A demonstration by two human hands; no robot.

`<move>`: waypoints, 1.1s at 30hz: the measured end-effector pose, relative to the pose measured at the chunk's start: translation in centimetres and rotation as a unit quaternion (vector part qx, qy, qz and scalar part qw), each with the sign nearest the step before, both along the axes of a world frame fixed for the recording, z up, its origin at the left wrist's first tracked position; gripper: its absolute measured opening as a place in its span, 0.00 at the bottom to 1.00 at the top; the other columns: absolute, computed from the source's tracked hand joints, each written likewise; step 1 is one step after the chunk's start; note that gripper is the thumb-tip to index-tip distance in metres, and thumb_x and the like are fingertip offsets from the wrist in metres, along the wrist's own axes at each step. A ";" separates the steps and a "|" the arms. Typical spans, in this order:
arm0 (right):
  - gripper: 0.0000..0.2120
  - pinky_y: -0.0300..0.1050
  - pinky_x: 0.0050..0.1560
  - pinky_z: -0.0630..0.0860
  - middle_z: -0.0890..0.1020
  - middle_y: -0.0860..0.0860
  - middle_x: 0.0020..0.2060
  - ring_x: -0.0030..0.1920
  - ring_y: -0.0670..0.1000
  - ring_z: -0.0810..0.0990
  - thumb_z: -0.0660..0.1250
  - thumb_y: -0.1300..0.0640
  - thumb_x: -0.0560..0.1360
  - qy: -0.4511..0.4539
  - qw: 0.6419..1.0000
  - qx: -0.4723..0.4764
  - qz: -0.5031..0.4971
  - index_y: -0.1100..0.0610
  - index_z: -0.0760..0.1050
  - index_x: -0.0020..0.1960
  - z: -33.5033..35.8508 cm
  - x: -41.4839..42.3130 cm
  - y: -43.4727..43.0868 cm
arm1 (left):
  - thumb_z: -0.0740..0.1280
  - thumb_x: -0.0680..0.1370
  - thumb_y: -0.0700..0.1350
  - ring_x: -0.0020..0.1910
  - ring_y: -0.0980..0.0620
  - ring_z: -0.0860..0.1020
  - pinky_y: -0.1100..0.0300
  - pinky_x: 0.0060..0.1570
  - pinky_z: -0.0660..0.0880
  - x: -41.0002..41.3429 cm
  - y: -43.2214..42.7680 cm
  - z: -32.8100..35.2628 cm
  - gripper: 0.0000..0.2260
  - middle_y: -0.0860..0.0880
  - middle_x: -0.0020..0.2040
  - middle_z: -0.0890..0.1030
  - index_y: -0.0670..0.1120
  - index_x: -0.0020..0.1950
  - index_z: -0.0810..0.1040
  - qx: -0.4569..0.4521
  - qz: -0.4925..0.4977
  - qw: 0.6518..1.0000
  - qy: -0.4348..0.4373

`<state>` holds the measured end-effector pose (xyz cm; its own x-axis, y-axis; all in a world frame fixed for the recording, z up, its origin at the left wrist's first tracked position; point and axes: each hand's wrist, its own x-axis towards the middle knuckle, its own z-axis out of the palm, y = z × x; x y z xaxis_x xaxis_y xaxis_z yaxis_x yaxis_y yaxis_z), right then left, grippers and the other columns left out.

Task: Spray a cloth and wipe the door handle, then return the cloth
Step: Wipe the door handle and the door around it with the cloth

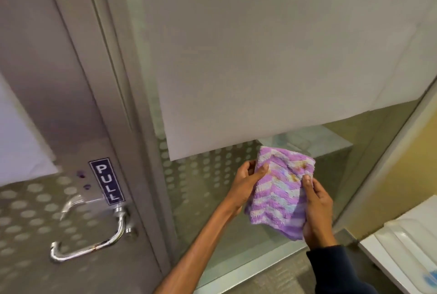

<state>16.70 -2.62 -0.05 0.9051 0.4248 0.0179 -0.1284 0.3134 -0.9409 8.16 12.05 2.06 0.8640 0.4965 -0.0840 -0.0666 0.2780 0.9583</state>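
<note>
you're holding the fluffy purple-and-white zigzag-striped cloth [281, 189] up in front of you with both hands, in the air before the glass panel to the right of the door. your left hand [248, 181] grips its upper left edge, thumb laid across the front of the fabric and the other fingers curled behind it. your right hand [316, 213] clasps the right side and lower corner, thumb pressed onto the front near the middle, fingers wrapped behind; a dark sleeve [331, 267] covers that wrist, while your left forearm is bare. the cloth shows some yellowish-brown marks near its upper right. well to the left, apart from the cloth and both hands, the curved chrome lever door handle [94, 241] sits on the grey metal door [59, 104], just below a dark blue "pull" sign [107, 181]. a white paper sheet [260, 57] covers the upper glass.
</note>
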 end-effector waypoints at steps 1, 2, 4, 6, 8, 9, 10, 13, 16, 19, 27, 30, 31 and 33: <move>0.11 0.45 0.37 0.83 0.86 0.52 0.45 0.41 0.52 0.87 0.66 0.48 0.77 0.003 1.000 0.008 0.013 0.53 0.81 0.54 0.2 -1.0 0.1 | 0.68 0.80 0.49 0.51 0.52 0.84 0.61 0.46 0.82 -1.3 -0.1 0.3 0.20 0.44 0.60 0.81 0.44 0.68 0.70 -0.002 0.013 1.000 -0.007; 0.13 0.46 0.39 0.83 0.86 0.53 0.46 0.42 0.52 0.87 0.66 0.48 0.77 0.008 0.999 0.016 0.027 0.54 0.81 0.54 0.5 -2.1 0.1 | 0.68 0.80 0.48 0.49 0.54 0.85 0.62 0.44 0.82 -2.6 -0.3 0.5 0.18 0.46 0.59 0.82 0.44 0.67 0.70 -0.003 0.028 0.999 -0.015; 0.16 0.52 0.43 0.84 0.85 0.56 0.49 0.46 0.56 0.86 0.68 0.47 0.76 0.019 0.997 0.029 0.064 0.56 0.80 0.57 1.1 -4.3 0.2 | 0.68 0.80 0.46 0.49 0.53 0.85 0.60 0.44 0.82 -5.1 -0.6 1.1 0.16 0.45 0.57 0.82 0.43 0.65 0.72 0.001 0.065 0.998 -0.028; 0.19 0.65 0.56 0.79 0.82 0.61 0.57 0.55 0.63 0.83 0.68 0.47 0.77 0.040 0.993 0.032 0.108 0.58 0.77 0.62 1.7 -6.4 0.1 | 0.68 0.80 0.46 0.52 0.48 0.84 0.56 0.49 0.83 -7.8 -1.1 1.6 0.14 0.43 0.58 0.83 0.42 0.63 0.73 -0.002 0.098 0.995 -0.036; 0.21 0.73 0.63 0.69 0.78 0.66 0.63 0.61 0.69 0.77 0.67 0.48 0.78 0.064 0.987 0.038 0.141 0.60 0.73 0.66 2.2 -8.7 0.1 | 0.68 0.80 0.46 0.52 0.47 0.84 0.54 0.50 0.82 -10.7 -1.5 2.0 0.12 0.44 0.56 0.83 0.45 0.61 0.74 -0.008 0.112 0.993 -0.041; 0.23 0.74 0.65 0.67 0.76 0.66 0.64 0.63 0.70 0.75 0.67 0.48 0.78 0.075 0.984 0.043 0.156 0.60 0.72 0.67 2.5 -9.9 0.2 | 0.68 0.80 0.47 0.51 0.47 0.84 0.53 0.50 0.82 -12.1 -1.7 2.1 0.11 0.44 0.55 0.83 0.46 0.60 0.74 -0.011 0.115 0.992 -0.042; 0.24 0.75 0.65 0.65 0.75 0.67 0.65 0.64 0.71 0.74 0.66 0.47 0.78 0.087 0.980 0.048 0.174 0.60 0.71 0.68 2.7 -11.1 0.3 | 0.69 0.80 0.48 0.50 0.47 0.84 0.52 0.50 0.83 -13.4 -1.8 2.2 0.12 0.43 0.56 0.83 0.46 0.60 0.74 -0.012 0.119 0.992 -0.040; 0.25 0.71 0.64 0.70 0.77 0.65 0.65 0.63 0.68 0.76 0.66 0.46 0.78 0.134 0.959 0.067 0.240 0.60 0.71 0.69 3.3 -14.8 0.9 | 0.69 0.79 0.49 0.49 0.46 0.85 0.51 0.48 0.83 -17.2 -1.5 2.5 0.13 0.42 0.56 0.84 0.46 0.60 0.74 -0.009 0.151 0.987 -0.048; 0.23 0.61 0.56 0.79 0.81 0.62 0.60 0.57 0.64 0.82 0.67 0.46 0.77 0.159 0.939 0.063 0.297 0.59 0.75 0.67 4.1 -18.3 2.2 | 0.69 0.79 0.49 0.44 0.50 0.86 0.56 0.43 0.84 -20.8 -0.9 2.8 0.10 0.47 0.50 0.84 0.46 0.58 0.74 0.007 0.183 0.981 -0.059; 0.22 0.57 0.49 0.81 0.83 0.60 0.56 0.54 0.61 0.84 0.68 0.46 0.76 0.174 0.923 0.052 0.340 0.58 0.76 0.66 5.0 -21.6 3.9 | 0.69 0.79 0.50 0.41 0.52 0.85 0.59 0.40 0.82 -24.5 0.2 3.2 0.11 0.49 0.47 0.84 0.46 0.57 0.75 0.021 0.224 0.973 -0.056; 0.24 0.62 0.57 0.77 0.80 0.62 0.63 0.61 0.63 0.80 0.67 0.46 0.78 0.184 0.895 0.068 0.402 0.58 0.73 0.69 6.7 -28.8 9.9 | 0.68 0.80 0.46 0.46 0.48 0.83 0.52 0.48 0.81 -32.3 4.5 4.9 0.10 0.42 0.52 0.84 0.42 0.58 0.77 0.061 0.301 0.948 -0.081; 0.26 0.63 0.59 0.76 0.79 0.62 0.64 0.62 0.63 0.80 0.69 0.46 0.76 0.196 0.888 0.086 0.407 0.58 0.74 0.69 6.9 -31.0 12.0 | 0.68 0.80 0.46 0.52 0.43 0.81 0.41 0.58 0.78 -34.5 6.5 5.6 0.13 0.35 0.58 0.82 0.38 0.61 0.76 0.096 0.321 0.940 -0.062; 0.26 0.62 0.58 0.77 0.79 0.62 0.63 0.61 0.63 0.80 0.70 0.46 0.75 0.198 0.887 0.094 0.407 0.58 0.74 0.68 7.0 -31.7 12.7 | 0.68 0.80 0.46 0.52 0.43 0.81 0.41 0.59 0.77 -35.1 7.1 5.8 0.13 0.35 0.58 0.82 0.39 0.61 0.77 0.106 0.327 0.937 -0.063; 0.26 0.63 0.58 0.77 0.80 0.62 0.63 0.61 0.63 0.80 0.70 0.46 0.75 0.200 0.888 0.108 0.400 0.59 0.75 0.68 7.2 -33.1 13.7 | 0.68 0.80 0.46 0.52 0.48 0.82 0.47 0.55 0.79 -36.3 8.1 6.1 0.13 0.38 0.57 0.83 0.40 0.60 0.78 0.147 0.340 0.927 -0.058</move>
